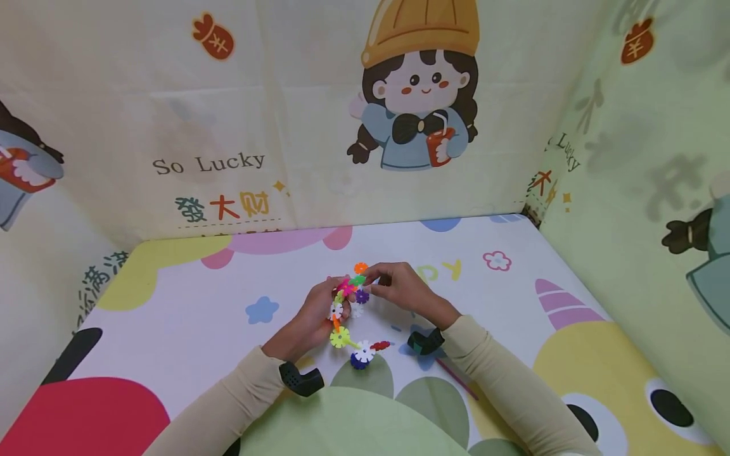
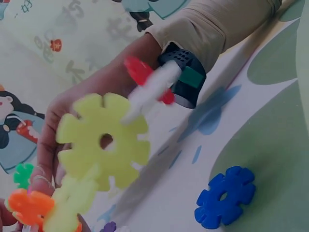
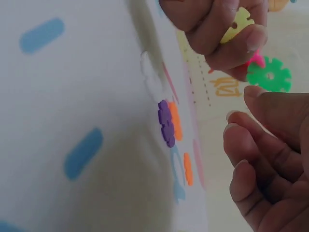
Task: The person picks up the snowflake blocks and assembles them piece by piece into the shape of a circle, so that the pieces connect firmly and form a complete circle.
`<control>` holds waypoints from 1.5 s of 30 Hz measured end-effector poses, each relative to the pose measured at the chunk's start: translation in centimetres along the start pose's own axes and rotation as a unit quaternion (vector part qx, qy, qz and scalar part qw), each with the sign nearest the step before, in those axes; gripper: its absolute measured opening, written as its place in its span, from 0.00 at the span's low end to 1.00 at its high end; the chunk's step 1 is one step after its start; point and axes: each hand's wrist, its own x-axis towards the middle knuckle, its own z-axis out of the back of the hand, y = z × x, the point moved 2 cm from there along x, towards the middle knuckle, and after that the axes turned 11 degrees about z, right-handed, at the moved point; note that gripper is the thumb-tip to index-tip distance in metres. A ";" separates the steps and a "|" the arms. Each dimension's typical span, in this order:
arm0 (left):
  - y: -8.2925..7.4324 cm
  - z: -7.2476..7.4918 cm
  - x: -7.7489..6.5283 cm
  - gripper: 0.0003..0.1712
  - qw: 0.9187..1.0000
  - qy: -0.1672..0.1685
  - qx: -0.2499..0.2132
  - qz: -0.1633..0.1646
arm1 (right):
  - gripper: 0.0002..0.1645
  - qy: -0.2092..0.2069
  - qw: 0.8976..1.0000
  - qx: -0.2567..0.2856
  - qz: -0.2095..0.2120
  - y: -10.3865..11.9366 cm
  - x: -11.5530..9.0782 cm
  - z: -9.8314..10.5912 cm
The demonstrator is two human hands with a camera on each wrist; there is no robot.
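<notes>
My left hand grips a chain of notched plastic snowflake discs near its upper end. A green disc tops the chain, joined to a pink disc. Lower down hang a large yellow disc, a white disc and, at the tail, a red disc. My right hand is beside the green disc, its thumb tip right at that disc's edge. In the right wrist view a gap shows between its thumb and bent fingers, with nothing held there.
Loose discs lie on the patterned tabletop: a blue one under the chain's tail, and purple, white and orange ones beyond the hands. A thin dark red stick is by the right forearm. Printed cloth walls the back.
</notes>
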 end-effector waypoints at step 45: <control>0.0 0.0 -0.5 0.31 0.999 0.012 -0.041 -0.028 | 0.08 0.049 0.995 -0.044 -0.076 -1.4 0.9 -0.4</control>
